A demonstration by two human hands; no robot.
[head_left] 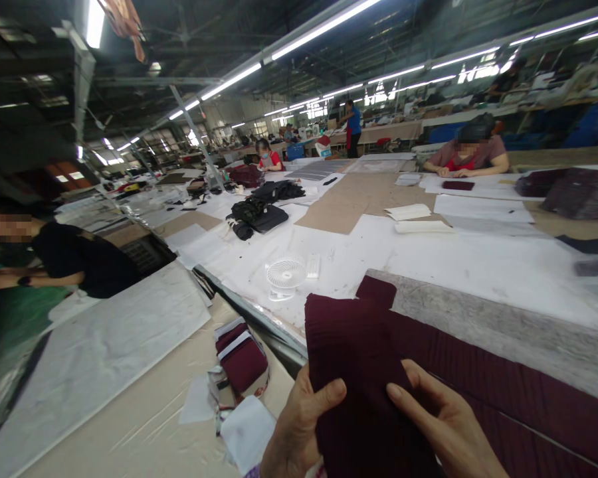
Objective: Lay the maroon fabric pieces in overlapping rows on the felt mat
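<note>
Between left hand [296,425] and right hand [436,408], a maroon cloth [359,358] held up

The person's left thumb presses the cloth's front, the fingers behind it mostly hidden; the right thumb and fingers pinch its other side. At the left, a bundle of maroon pieces [244,365] with pale edges rests on a cream surface [144,425]. At the right, long maroon strips [508,385] lie flat beside a grey sheet [428,305]. The work looks unfinished: one cloth is up and not yet set down, while the strips, perhaps what is left, lie unheld; how many pieces are done cannot be told. Farther off, a white fan [286,272] and a dark cloth heap [264,206] sit on the white surface [369,255]; across it a co-worker [468,159] leans forward.
</note>
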